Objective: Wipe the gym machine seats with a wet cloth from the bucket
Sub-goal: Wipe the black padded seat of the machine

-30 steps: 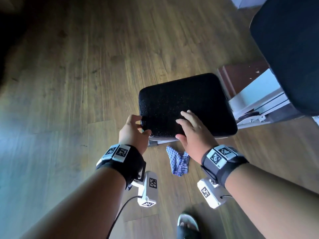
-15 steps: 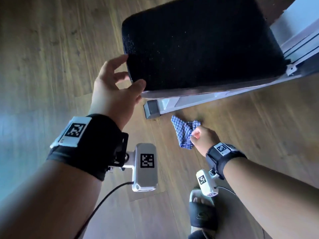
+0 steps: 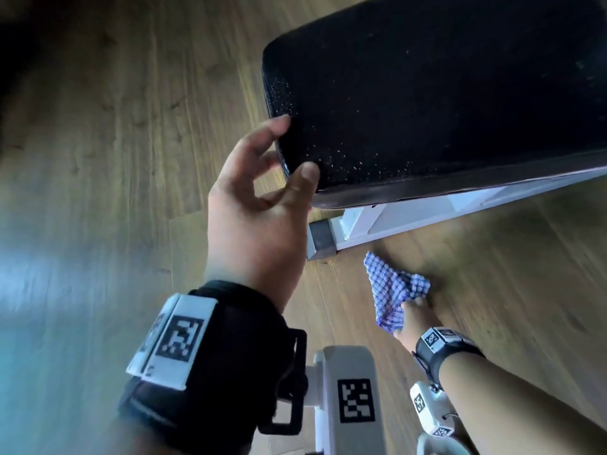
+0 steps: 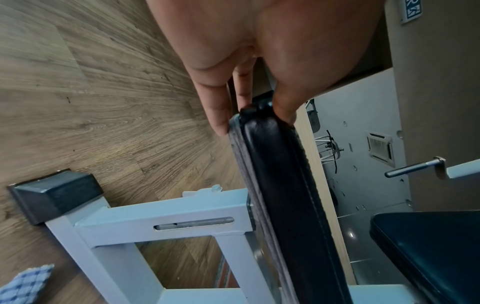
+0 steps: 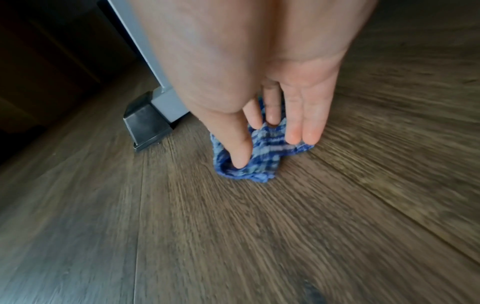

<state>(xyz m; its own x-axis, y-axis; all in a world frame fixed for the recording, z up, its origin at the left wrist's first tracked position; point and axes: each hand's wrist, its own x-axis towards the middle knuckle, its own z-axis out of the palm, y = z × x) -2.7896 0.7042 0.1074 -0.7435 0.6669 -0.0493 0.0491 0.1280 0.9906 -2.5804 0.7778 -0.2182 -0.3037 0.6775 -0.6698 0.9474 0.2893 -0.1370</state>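
Note:
The black padded seat [image 3: 443,103] fills the upper right of the head view, speckled with droplets near its front corner. My left hand [image 3: 292,147] grips that corner, thumb on top and fingers round the side; the left wrist view shows the seat's edge [image 4: 280,185] pinched between the thumb and fingers of my left hand [image 4: 257,117]. A blue checked cloth [image 3: 391,290] lies crumpled on the wooden floor below the seat. My right hand [image 3: 414,310] reaches down to it. In the right wrist view my right hand [image 5: 270,150] pinches the cloth [image 5: 265,156] between thumb and fingers.
The seat rests on a white metal frame [image 3: 410,215] whose grey foot cap [image 3: 320,239] stands on the floor just left of the cloth. A second black pad [image 4: 428,253] and a metal pin handle [image 4: 413,167] lie behind the seat. No bucket is in view.
My right hand left the seat top, dropped to the floor and took hold of the cloth. The left hand stayed at the seat corner. The view moved lower and closer.

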